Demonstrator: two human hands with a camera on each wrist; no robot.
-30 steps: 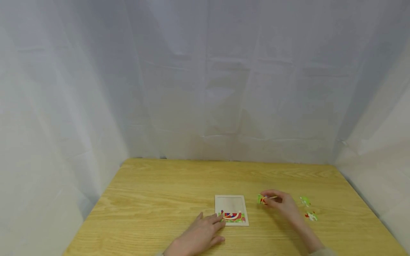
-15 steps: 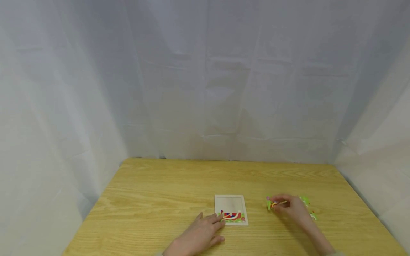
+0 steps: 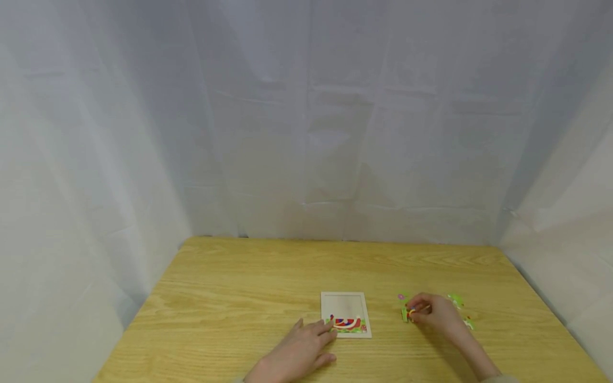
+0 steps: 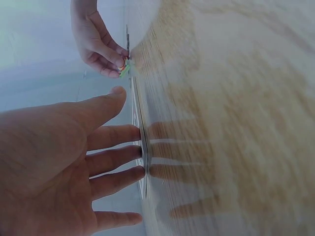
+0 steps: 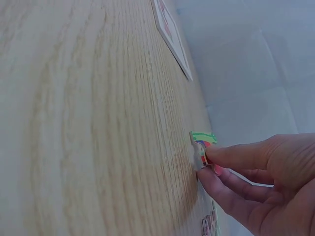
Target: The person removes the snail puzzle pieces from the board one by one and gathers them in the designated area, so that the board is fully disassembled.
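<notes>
In the head view's lower right, the right hand (image 3: pixel 438 316) pinches a piece (image 3: pixel 405 315) to the right of the tray (image 3: pixel 347 305), apart from it; fingers mask its long axis. The left hand (image 3: pixel 300 348), gripping nothing, is nearer the tray.

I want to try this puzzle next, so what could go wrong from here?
The held piece might slip, since the right hand just pinches it with its fingers. That hand could also bump the loose pieces lying close beside it. And the left hand reaches over the edge of the tray, so a nudge might slide it.
</notes>
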